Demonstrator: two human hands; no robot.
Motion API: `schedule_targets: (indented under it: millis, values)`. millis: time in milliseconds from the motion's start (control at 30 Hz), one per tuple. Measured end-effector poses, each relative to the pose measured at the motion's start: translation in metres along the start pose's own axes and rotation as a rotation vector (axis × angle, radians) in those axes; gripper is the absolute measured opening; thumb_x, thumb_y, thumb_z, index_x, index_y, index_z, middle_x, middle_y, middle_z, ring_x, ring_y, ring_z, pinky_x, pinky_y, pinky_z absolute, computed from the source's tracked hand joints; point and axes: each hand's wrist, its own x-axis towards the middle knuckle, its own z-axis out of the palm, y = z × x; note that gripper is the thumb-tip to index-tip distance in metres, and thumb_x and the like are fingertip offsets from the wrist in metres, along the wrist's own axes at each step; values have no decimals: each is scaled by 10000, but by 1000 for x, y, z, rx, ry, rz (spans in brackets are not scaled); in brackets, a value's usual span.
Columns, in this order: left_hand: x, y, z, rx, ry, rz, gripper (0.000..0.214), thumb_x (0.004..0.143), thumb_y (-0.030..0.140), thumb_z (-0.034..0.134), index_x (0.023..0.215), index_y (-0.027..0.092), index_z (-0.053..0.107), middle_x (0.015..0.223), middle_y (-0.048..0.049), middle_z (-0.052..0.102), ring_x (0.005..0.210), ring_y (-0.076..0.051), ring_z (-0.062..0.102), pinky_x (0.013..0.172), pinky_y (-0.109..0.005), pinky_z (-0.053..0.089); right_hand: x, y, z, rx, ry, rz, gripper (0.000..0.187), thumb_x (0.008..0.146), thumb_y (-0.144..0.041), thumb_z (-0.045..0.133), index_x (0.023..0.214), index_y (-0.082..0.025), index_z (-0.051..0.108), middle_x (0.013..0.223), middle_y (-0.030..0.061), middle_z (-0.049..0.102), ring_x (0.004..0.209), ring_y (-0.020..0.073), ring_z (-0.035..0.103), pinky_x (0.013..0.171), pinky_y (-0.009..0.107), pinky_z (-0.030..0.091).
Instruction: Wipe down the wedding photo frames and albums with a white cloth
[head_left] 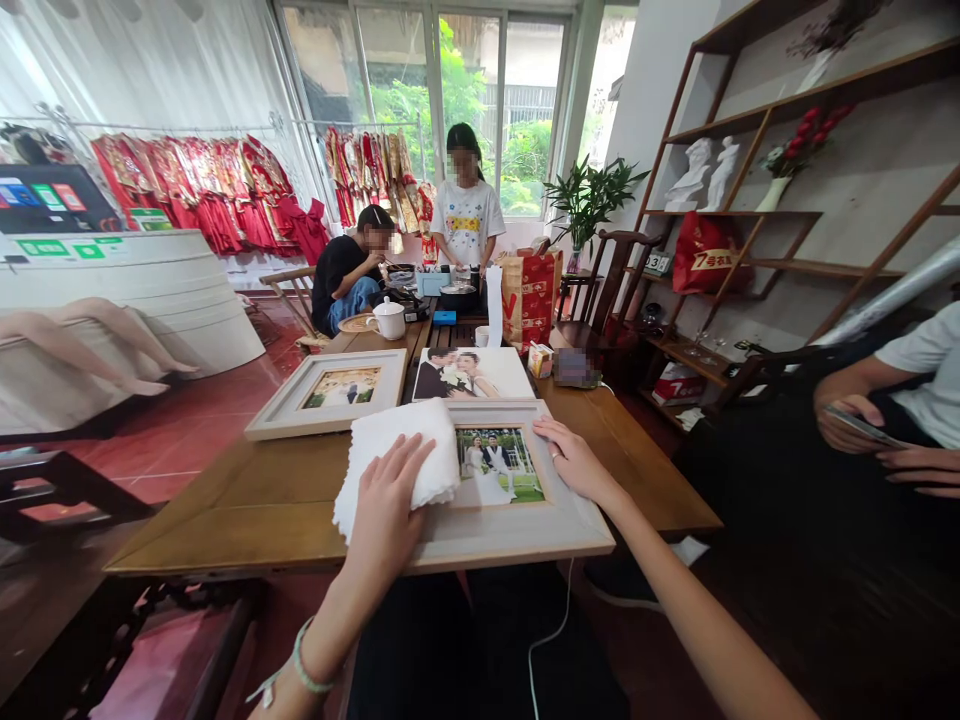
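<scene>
A light grey picture frame [495, 540] with a pale wood edge lies flat at the table's near side. Inside it is a photo [499, 465] of a couple sitting outdoors. My left hand [394, 500] holds a folded white cloth [442, 450] down over the frame's left border, its fingers close together on top; part of the cloth hangs past that border. On the frame's upper right border rests my right hand [574, 455], fingers stretched out. A second frame [274, 410] lies behind to the left, and an unframed couple print [510, 375] lies just beyond the near frame.
The wooden table [202, 520] also bears a white teapot [388, 320], a paper bag [529, 295] and a small box [540, 360]. Two people are at its far end. Another person's hands [862, 425] hold a phone at right. A white cable [559, 635] hangs below the front edge.
</scene>
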Motion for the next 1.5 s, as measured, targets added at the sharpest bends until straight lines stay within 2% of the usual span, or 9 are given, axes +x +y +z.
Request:
schedule_targets:
  millis: [133, 300, 433, 733, 833, 967, 1133, 1300, 1500]
  values:
    - [4, -4, 6, -39, -34, 6, 793, 569, -32, 395, 1321, 214, 444, 1445, -89, 365, 1366, -276, 236, 1059, -510, 279, -2, -1, 0, 2, -17, 11, 487, 752, -48, 389, 1156, -180, 627, 1286, 83, 567, 1301, 210, 402, 1118, 443, 270]
    - [29, -11, -6, -170, 111, 51, 742, 614, -1, 364, 1338, 147, 429, 1400, -93, 433, 1333, -248, 320, 1084, -422, 302, -3, -1, 0, -30, -43, 8, 520, 731, -24, 377, 1175, -158, 612, 1303, 98, 551, 1307, 213, 394, 1123, 453, 258]
    - [49, -1, -14, -59, 120, 99, 783, 592, -18, 365, 1344, 193, 417, 1416, -64, 411, 1342, -247, 298, 1065, -454, 311, -3, -1, -1, -11, -33, 13, 516, 725, -15, 379, 1154, -163, 624, 1291, 100, 561, 1301, 213, 404, 1121, 453, 260]
    - [64, 20, -13, 178, 108, 148, 802, 614, -53, 431, 1358, 247, 396, 1452, -54, 358, 1365, -246, 242, 1083, -445, 254, -3, -2, 0, 110, 6, 60, 449, 740, -44, 397, 1075, -176, 664, 1253, 91, 593, 1284, 213, 428, 1117, 460, 257]
    - [79, 16, -5, 252, 43, 129, 758, 652, -27, 454, 1363, 228, 392, 1467, -83, 325, 1368, -260, 233, 1080, -452, 256, -4, -1, 0, 122, 11, 59, 449, 740, -49, 394, 1071, -182, 667, 1248, 82, 597, 1290, 207, 421, 1122, 451, 250]
    - [93, 5, 14, 259, -194, 200, 664, 653, 91, 542, 1305, 202, 483, 1464, -107, 326, 1368, -284, 224, 1086, -457, 241, -4, 3, 1, 106, 1, 60, 471, 735, -48, 388, 1108, -171, 649, 1271, 95, 578, 1291, 212, 418, 1124, 457, 246]
    - [99, -3, 22, 249, -243, 209, 608, 712, 188, 531, 1312, 265, 475, 1465, -67, 333, 1374, -306, 194, 1091, -515, 191, -3, 9, 4, 97, 7, 38, 479, 733, -43, 394, 1109, -199, 646, 1271, 81, 578, 1286, 205, 425, 1124, 460, 243]
    - [74, 16, 6, 207, -399, 261, 645, 685, 122, 507, 1314, 257, 465, 1469, -53, 329, 1374, -297, 196, 1093, -528, 182, -2, 11, 8, 65, 49, 39, 484, 732, -27, 381, 1104, -186, 648, 1258, 84, 587, 1281, 188, 431, 1121, 431, 258]
    - [-4, 63, -26, 111, -567, 237, 868, 570, 50, 488, 1388, 301, 347, 1515, -24, 219, 1397, -286, 73, 1109, -554, 103, -2, 10, 8, 68, 42, 27, 481, 729, -28, 388, 1089, -198, 658, 1232, 69, 608, 1278, 184, 434, 1117, 425, 270]
